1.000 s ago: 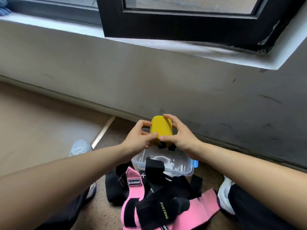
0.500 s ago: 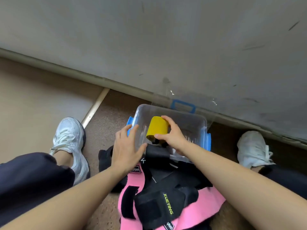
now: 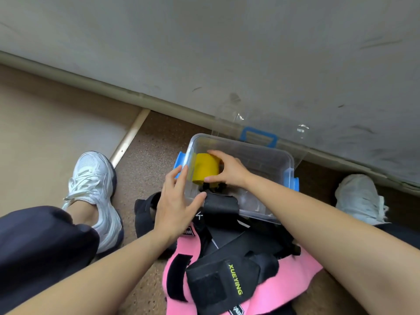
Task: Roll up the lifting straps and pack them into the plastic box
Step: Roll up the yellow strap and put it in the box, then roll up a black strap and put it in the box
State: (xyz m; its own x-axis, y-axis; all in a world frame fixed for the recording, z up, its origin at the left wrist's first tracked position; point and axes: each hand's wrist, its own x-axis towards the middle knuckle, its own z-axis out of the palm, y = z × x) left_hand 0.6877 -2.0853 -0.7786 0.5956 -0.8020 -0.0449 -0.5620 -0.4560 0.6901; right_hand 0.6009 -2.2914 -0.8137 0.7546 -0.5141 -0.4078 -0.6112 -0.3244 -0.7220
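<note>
White shoe (image 3: 95, 178) well left of the plastic box (image 3: 268, 155), not in play.

Left hand (image 3: 179, 205) is at the box's near-left corner, fingers straight and spread, holding nothing. It looks to brace the wall, but I can't confirm contact.

Yellow roll (image 3: 204, 169) is inside the box at its left end, low but apparently not seated. A black tail end hangs under it.

Right hand (image 3: 229, 171) reaches over the near rim, thumb and fingers clamped round the roll.

Unrolled straps (image 3: 227, 269), pink and black, are piled against the box's near side, with one black strap draped over the near rim. Clear lid (image 3: 259, 135) leans on the wall behind the box.

Risks as I read them:
- Roll springs open on release, because the tail isn't tucked in.
- The light box skids or tips if the roll gets pushed down without the left hand bracing it.
- The draped strap snags the wrist on the way out and drags the roll with it, and later fouls the lid.
</note>
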